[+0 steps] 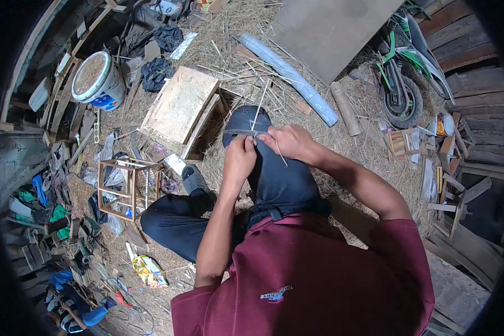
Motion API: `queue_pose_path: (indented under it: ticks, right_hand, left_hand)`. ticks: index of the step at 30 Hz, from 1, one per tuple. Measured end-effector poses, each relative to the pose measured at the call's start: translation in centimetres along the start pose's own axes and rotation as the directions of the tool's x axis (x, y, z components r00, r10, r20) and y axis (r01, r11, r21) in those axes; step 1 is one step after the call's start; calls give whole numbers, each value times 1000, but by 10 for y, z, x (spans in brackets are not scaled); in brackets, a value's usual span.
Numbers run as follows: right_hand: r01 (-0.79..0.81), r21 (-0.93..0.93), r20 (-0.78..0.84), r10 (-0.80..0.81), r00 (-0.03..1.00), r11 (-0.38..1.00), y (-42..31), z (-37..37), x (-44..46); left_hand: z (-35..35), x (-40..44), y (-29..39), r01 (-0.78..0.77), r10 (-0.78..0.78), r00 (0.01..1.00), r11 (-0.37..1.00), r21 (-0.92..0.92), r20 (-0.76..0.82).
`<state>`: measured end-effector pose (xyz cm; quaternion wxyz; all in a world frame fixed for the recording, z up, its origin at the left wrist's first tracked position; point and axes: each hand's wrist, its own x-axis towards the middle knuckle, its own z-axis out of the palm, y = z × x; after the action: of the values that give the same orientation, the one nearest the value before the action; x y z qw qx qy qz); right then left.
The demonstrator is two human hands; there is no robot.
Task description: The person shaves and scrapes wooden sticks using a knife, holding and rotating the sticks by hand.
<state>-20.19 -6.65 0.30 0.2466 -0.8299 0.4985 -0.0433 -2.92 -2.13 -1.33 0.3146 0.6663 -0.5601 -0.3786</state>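
Observation:
Above my raised knee (249,117), both hands are close together with their fingers closed. My left hand (240,160) pinches near the lower end of a thin pale wooden strip (261,105), which slants up and away past the knee. A flat grey blade-like piece (238,132) lies across the knee at my fingertips. My right hand (291,141) closes around its right end; the fingers hide most of the grip. Below the right fingers hangs a thin curled strand (281,155). Whether it joins the pale strip is hidden.
A wooden box (179,105) stands ahead of my left foot, near a small wooden frame (127,187). A white bucket (99,81) is farther left. A grey pipe (288,78), a board (333,33) and a green-and-white motorbike (403,67) lie ahead and right, on straw-covered ground.

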Motion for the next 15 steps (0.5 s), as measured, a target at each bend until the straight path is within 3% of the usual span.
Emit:
queue_pose_path:
  ticks: [6, 7, 10, 13, 15]
  right_hand:
    - [-73, -36, -13, 72, 997, 997, 7, 3, 7]
    - [-91, -44, -21, 91, 996, 995, 7, 1, 6]
    - [-172, -27, 7, 172, 985, 985, 11, -2, 4]
    - [-327, -1, 39, 327, 944, 945, 14, -4, 2]
    - [-343, -1, -14, 343, 939, 939, 20, -3, 0]
  left_hand:
    - [-4, -41, -24, -37, 36, 999, 986, -165, -8]
    - [-15, -53, -14, 133, -118, 988, 979, -152, 101]
    - [-29, -88, -6, 176, -159, 984, 944, -280, 82]
    - [-43, -114, -23, 286, -247, 954, 924, -256, 172]
    - [-57, -132, -34, 291, -258, 955, 915, -280, 147]
